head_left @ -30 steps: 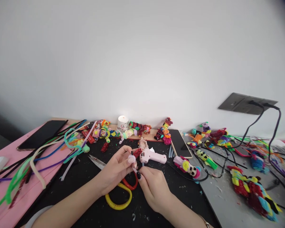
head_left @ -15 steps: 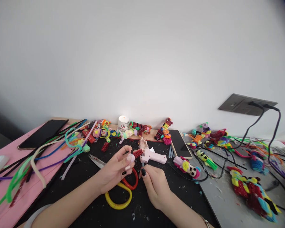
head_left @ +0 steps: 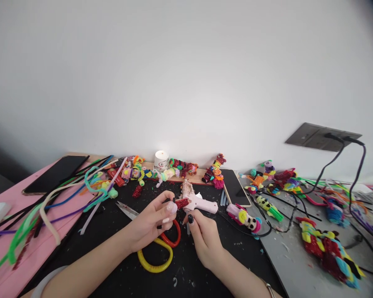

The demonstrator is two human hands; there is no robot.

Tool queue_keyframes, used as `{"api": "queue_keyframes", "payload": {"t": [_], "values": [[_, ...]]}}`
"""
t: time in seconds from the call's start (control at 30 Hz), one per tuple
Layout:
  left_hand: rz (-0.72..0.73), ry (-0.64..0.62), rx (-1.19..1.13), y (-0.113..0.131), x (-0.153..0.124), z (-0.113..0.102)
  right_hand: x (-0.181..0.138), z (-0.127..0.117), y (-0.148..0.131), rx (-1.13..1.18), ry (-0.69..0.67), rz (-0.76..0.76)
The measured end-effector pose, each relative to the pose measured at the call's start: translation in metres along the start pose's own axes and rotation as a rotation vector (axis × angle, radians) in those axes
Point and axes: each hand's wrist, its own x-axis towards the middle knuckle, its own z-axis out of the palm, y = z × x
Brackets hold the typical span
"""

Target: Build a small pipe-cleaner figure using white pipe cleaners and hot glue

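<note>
Between the fingertips of my left hand [head_left: 158, 213] is a short length of red glittery pipe cleaner [head_left: 182, 203], its free end pointing right. My right hand [head_left: 203, 236] is closed, thumb against the curled fingers, just right of my left hand; what it pinches, if anything, is hidden. Right behind my hands lies a pale pink glue gun [head_left: 202, 204], nozzle away from me and handle to the right. Its nozzle end is stained brown. Scissors [head_left: 155, 267] with a yellow and a red handle rest partly under my left wrist.
Loose pipe cleaners [head_left: 49, 207] spread over the pink surface at left, beside a dark phone [head_left: 54, 176]. Several pipe-cleaner figures [head_left: 216, 171] line the back and right. A paper cup [head_left: 161, 160], a white-edged phone [head_left: 235, 188] and black cables [head_left: 356, 182] from a wall socket are also there.
My right hand has shifted slightly, its thumb a little higher. The red pipe cleaner end now sits slightly lower, in front of the glue gun. My left hand has barely moved.
</note>
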Motion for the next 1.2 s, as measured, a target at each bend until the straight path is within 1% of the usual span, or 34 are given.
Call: {"api": "queue_keyframes", "payload": {"t": [0.27, 0.4, 0.63, 0.83, 1.0, 1.2], "values": [[0.060, 0.085, 0.031, 0.008, 0.005, -0.006, 0.002, 0.003, -0.001, 0.041, 0.021, 0.074], [0.074, 0.101, 0.049, 0.010, 0.007, -0.008, 0.002, 0.006, -0.001, 0.046, 0.026, 0.089], [0.034, 0.084, 0.072, 0.008, 0.006, -0.010, 0.001, 0.008, 0.001, 0.105, 0.026, 0.131], [0.024, 0.028, 0.092, 0.006, 0.006, -0.010, 0.002, 0.007, -0.001, 0.099, 0.015, 0.116], [0.009, 0.012, 0.106, 0.007, 0.006, -0.010, 0.003, 0.007, -0.002, 0.071, 0.022, 0.103], [0.000, -0.020, 0.115, 0.005, 0.006, -0.012, 0.002, 0.009, 0.001, 0.096, 0.020, 0.123]]}}
